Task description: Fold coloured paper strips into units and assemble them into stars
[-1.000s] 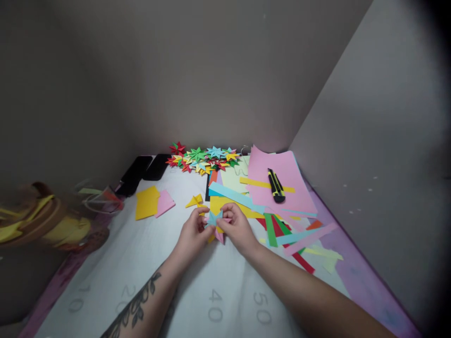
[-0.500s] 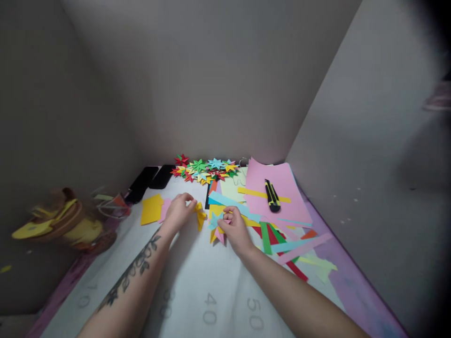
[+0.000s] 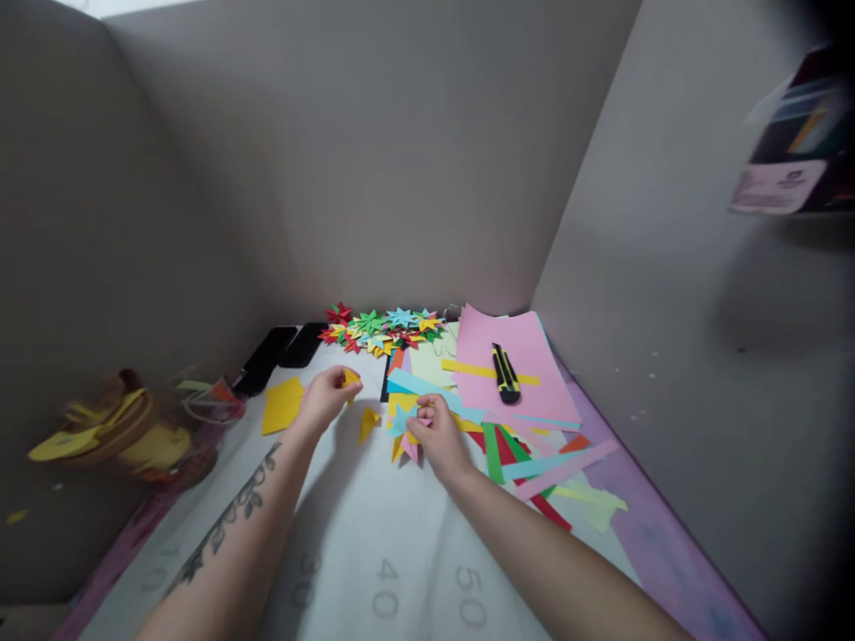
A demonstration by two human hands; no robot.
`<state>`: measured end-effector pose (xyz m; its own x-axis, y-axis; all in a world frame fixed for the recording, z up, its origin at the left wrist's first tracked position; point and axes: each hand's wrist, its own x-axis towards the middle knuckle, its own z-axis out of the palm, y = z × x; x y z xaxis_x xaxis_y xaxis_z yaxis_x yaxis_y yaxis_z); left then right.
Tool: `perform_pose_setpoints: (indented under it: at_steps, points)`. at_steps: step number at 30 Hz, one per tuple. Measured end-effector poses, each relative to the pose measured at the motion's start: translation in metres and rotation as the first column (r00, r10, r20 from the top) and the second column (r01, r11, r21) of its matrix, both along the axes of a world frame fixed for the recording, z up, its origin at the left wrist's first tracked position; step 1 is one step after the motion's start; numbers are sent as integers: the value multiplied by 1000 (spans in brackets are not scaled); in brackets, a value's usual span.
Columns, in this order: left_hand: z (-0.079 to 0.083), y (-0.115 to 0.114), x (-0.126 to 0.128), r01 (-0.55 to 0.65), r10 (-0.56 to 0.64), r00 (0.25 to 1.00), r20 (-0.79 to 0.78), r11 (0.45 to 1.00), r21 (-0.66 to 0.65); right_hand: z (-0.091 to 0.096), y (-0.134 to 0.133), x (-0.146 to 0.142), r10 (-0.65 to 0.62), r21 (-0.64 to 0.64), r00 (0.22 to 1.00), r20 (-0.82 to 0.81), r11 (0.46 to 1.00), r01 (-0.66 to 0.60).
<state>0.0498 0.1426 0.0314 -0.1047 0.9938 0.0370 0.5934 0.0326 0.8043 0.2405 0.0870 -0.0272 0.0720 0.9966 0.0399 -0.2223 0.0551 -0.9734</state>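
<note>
Paper star (image 3: 403,425) in hands, mat (image 3: 401,570) reads 40, 50.

The counter (image 3: 374,534) wears a pale mat printed with numbers. At twelve o'clock lies a heap of paper stars (image 3: 382,326); at two, pink sheets (image 3: 527,374) and coloured strips (image 3: 534,458); at ten, two dark phones (image 3: 280,352) and a yellow square (image 3: 281,403)
</note>
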Motion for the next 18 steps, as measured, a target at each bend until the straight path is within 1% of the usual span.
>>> perform_pose_setpoints:
  at_steps: [1,3,4,6,8,10,12,15,18]
  points:
    - [1,-8,3,26,-28,990,138,999,18,0,0,0,-7,1,1000,4,1000,7]
    - [0,-26,12,78,-84,915,394,996,31,0,-1,0,-20,8,1000,16,1000,19]
    - [-2,-34,16,104,-96,877,470,995,8,0,-1,0,-26,12,999,25,1000,26]
    - [-7,-49,25,165,-96,827,555,983,-76,-1,-1,0,-50,26,998,48,998,49]
    - [-11,-58,31,191,-82,772,630,976,-107,-3,-2,0,-85,45,993,77,996,82]
    - [-13,-65,35,202,-62,728,683,971,-128,-4,-1,0,-120,67,986,113,991,113]
    - [-12,-69,38,220,-51,716,696,963,-156,-4,-2,-1,-146,79,977,153,988,136]
    - [-13,-74,42,231,-38,743,668,951,-203,-5,-3,-2,-160,75,971,179,986,148]
    - [-17,-78,44,213,-50,800,599,956,-204,-5,-5,-4,-142,70,978,155,989,133]
